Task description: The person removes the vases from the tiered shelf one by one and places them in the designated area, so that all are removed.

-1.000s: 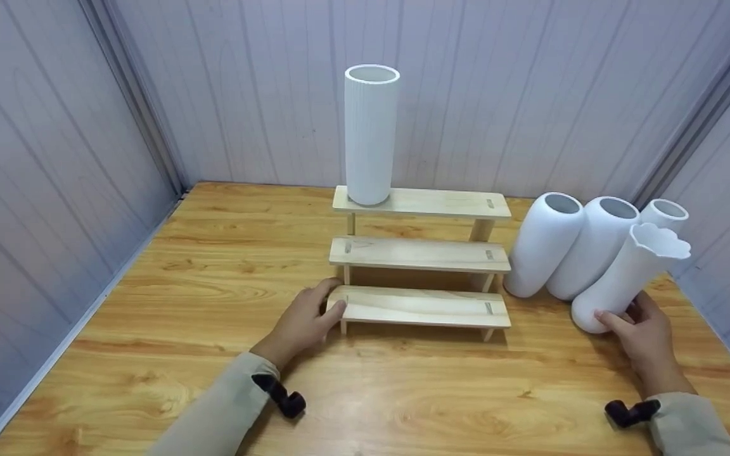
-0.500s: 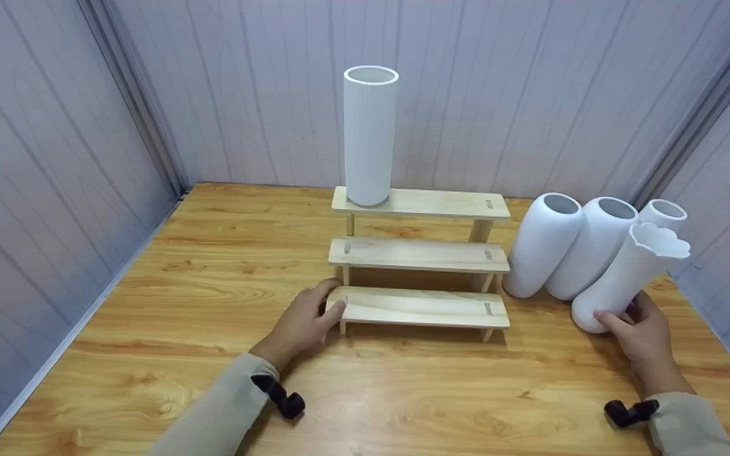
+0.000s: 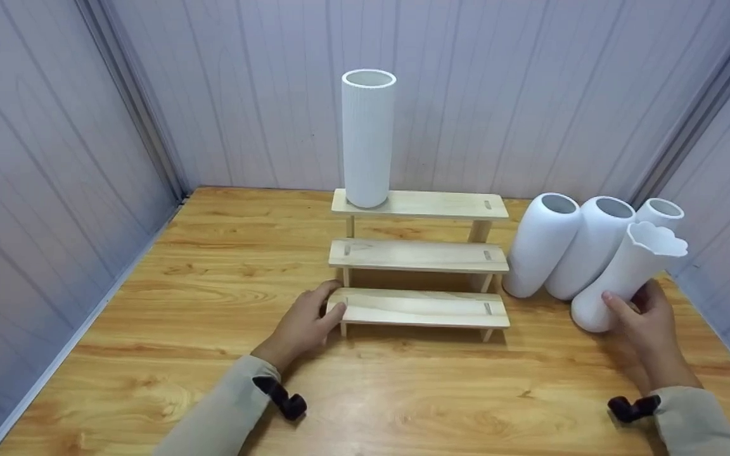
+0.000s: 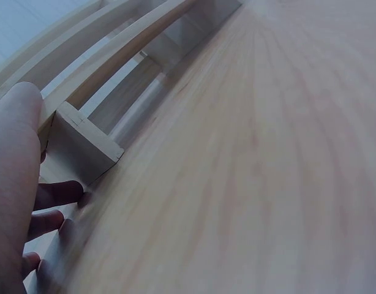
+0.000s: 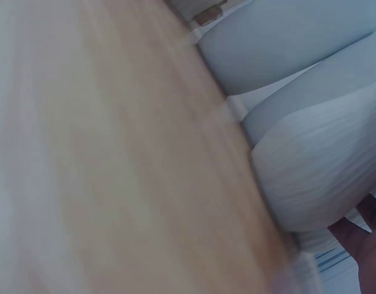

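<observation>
A three-step wooden display stand point(image 3: 422, 309) rests on the table. My left hand point(image 3: 298, 329) holds the left end of its lowest step. In the left wrist view the thumb point(image 4: 21, 110) lies along the board's edge, while the other fingers point(image 4: 59, 195) are beside the leg. At the right, a white vase with a scalloped rim point(image 3: 621, 269) stands on the table. My right hand point(image 3: 647, 323) grips its lower body, thumb in front, the other fingers mostly hidden behind. The right wrist view shows the vase's ribbed base point(image 5: 316, 165) against the wood.
A tall white ribbed cylinder vase point(image 3: 368, 139) stands at the left end of the top step. Two smooth white vases point(image 3: 542, 247) and a narrower one point(image 3: 661, 209) cluster behind the scalloped vase. Panelled walls point(image 3: 263, 95) enclose the wooden table point(image 3: 225, 266) at the back and sides.
My right hand has shifted slightly higher on the scalloped vase, its thumb moving up and right. The left hand and the stand stay in place.
</observation>
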### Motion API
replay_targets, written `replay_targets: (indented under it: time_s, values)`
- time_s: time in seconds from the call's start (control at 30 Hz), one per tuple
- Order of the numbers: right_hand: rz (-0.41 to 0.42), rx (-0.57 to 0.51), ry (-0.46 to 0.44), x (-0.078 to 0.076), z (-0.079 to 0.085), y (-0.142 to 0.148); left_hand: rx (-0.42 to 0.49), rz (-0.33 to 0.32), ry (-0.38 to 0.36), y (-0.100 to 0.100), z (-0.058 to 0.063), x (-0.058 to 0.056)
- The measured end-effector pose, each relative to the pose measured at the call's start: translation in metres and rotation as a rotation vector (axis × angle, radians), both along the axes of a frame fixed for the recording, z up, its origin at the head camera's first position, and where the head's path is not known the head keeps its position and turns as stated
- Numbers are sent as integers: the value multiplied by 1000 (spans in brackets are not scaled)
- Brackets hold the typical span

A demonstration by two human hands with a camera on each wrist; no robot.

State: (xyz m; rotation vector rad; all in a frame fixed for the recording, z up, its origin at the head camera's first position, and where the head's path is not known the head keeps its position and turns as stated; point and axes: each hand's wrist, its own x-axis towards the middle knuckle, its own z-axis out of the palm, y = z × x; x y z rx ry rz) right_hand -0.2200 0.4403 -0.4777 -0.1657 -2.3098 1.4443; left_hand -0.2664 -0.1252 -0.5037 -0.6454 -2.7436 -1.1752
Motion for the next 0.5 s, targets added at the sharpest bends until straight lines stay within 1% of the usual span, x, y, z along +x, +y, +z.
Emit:
replay_targets:
  time_s: [0.1,0.23,0.3,0.37,0.4,0.5]
  values:
    - [-4,-82,46,-1,12,0,-1,-3,-8,0,0,0]
    - [38,-288,156,-2,29,0,13,-31,-22,0,0,-1]
    - [46,-358,206,-1,37,0,16,-40,-27,0,0,0]
    - [50,-414,252,-2,46,-1,16,-44,-29,0,-1,0]
    - [45,-419,266,-2,50,-1,9,-37,-21,0,-1,0]
    - [51,-482,326,-3,62,-3,-4,-18,-4,0,-1,0]
